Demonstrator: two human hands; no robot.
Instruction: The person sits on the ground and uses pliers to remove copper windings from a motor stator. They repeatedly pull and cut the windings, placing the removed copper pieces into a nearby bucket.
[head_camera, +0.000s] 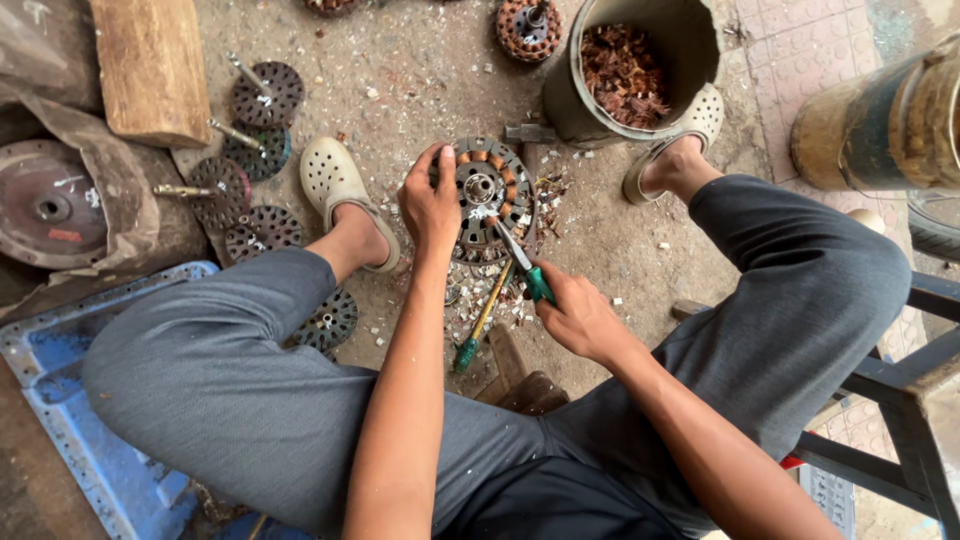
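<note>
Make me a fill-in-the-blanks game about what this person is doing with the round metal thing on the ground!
1. The left hand rests on the round motor core, which lies on the ______.
2. The right hand holds pliers with ______ handles.
3. A screwdriver lies on the ground between the person's ______.
4. The tall bucket beside the right foot holds scraps of ______ wire.

Missing words: ground; green; legs; copper
</note>
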